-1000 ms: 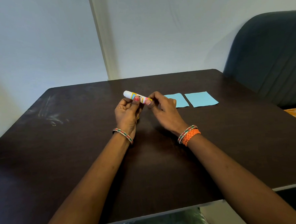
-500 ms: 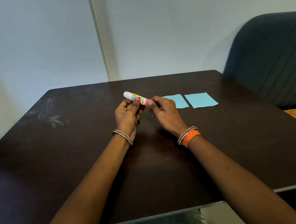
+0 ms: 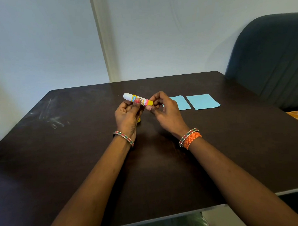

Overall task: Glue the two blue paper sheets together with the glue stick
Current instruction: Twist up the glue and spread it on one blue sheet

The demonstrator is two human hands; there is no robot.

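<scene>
My left hand (image 3: 127,114) grips a glue stick (image 3: 138,100) over the middle of the dark table (image 3: 77,151), thumb pressed on its label. The stick lies almost level, white end pointing left and yellow end pointing right. My right hand (image 3: 165,110) pinches that yellow end between thumb and fingertips. Two blue paper sheets lie flat, side by side, just right of my hands: the left sheet (image 3: 181,103) is partly hidden behind my right hand, and the right sheet (image 3: 203,101) is in full view. A small yellow bit (image 3: 139,120) peeks out under my left hand.
A dark padded chair (image 3: 271,58) stands at the table's far right corner. Pale walls close off the back. Scuff marks (image 3: 53,116) show on the table's left side. The near table edge (image 3: 167,215) runs just below my forearms.
Both hands stay in nearly the same place on the glue stick. My right fingers have shifted slightly at the yellow end, and a small yellow bit now shows below my left hand.
</scene>
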